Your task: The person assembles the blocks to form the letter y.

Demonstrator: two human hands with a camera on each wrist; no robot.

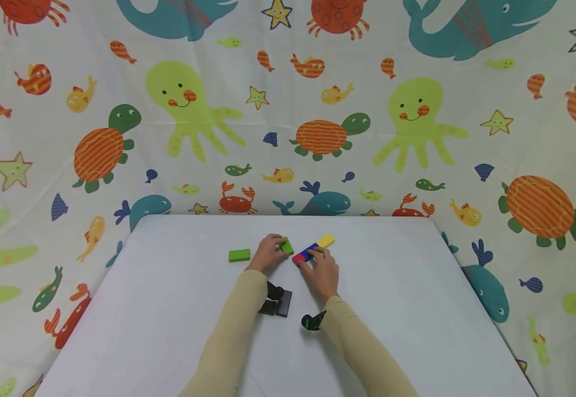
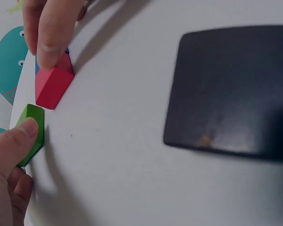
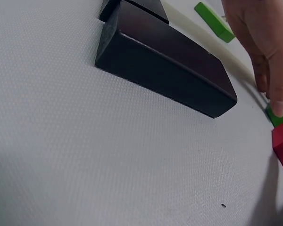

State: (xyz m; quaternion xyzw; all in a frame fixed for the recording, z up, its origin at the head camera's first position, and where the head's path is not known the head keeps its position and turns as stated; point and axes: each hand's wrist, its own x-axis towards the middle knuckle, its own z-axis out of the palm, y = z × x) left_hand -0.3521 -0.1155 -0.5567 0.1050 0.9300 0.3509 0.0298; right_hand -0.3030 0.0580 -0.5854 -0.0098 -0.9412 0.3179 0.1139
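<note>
My left hand (image 1: 270, 253) pinches a green block (image 2: 35, 115) between thumb and fingers, close to the near end of a slanted row of blocks. In that row a red block (image 2: 56, 87) comes first, then a blue block (image 1: 311, 249), then a yellow block (image 1: 325, 240) at the far end. My right hand (image 1: 324, 274) grips the row around the red block, its thumb on the red one and fingers reaching over the blue one. Those fingers partly cover the blue block. In the right wrist view, the held green block (image 3: 277, 118) sits right by the red block (image 3: 282, 143).
Another green block (image 1: 239, 255) lies to the left of my left hand. Nearer me, two dark blocks, one upright in the view (image 1: 284, 304) and one partly hidden (image 1: 268, 307), lie beside my left wrist. A patterned sea-animal cloth (image 1: 278, 154) hangs behind the white table (image 1: 169, 331).
</note>
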